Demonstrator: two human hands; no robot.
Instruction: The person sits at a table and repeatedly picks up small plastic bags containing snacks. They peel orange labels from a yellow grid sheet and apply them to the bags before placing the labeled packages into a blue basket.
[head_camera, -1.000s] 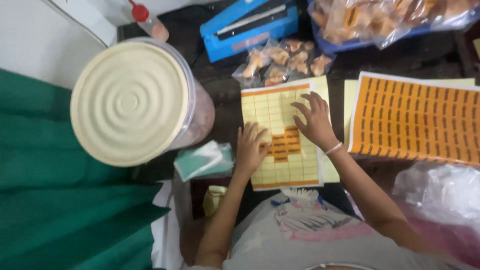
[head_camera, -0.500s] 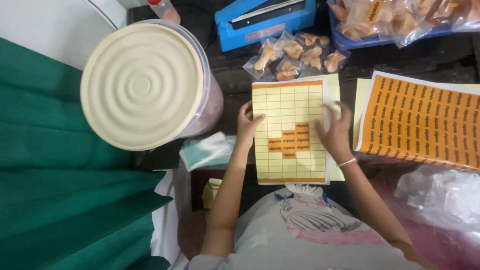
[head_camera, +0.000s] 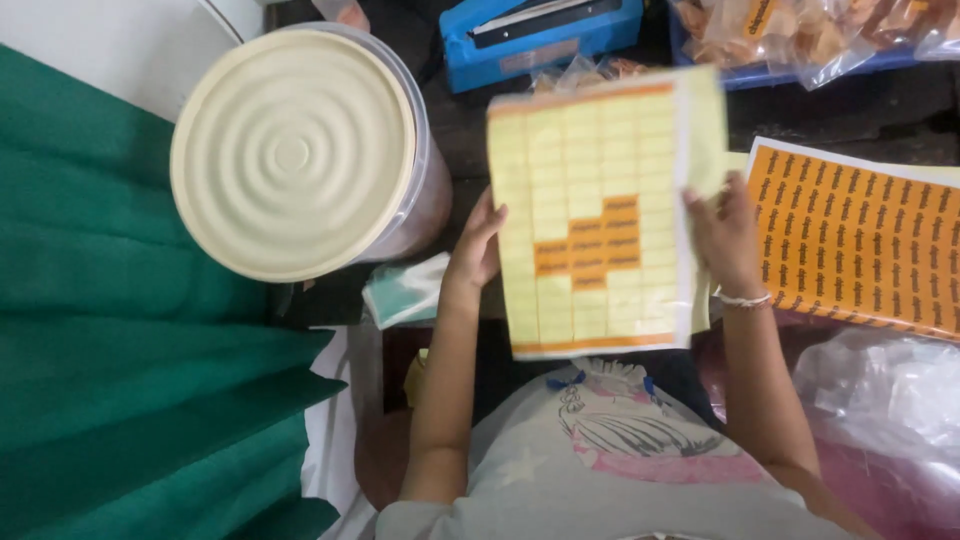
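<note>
Head view: both hands are lifting a mostly peeled sticker sheet (head_camera: 592, 215) off the dark table (head_camera: 470, 130). The left hand (head_camera: 478, 248) is gripping the sheet's left edge, fingers curled behind it. The right hand (head_camera: 722, 238) is pinching the right edge, thumb in front. The sheet's long axis is running away from the person, its far end overlapping the blue heat sealer (head_camera: 540, 35). A few orange stickers (head_camera: 590, 240) are remaining mid-sheet, between both hands. A full orange sheet (head_camera: 860, 245) is lying right of it, and a lidded bucket (head_camera: 300, 150) is standing left.
</note>
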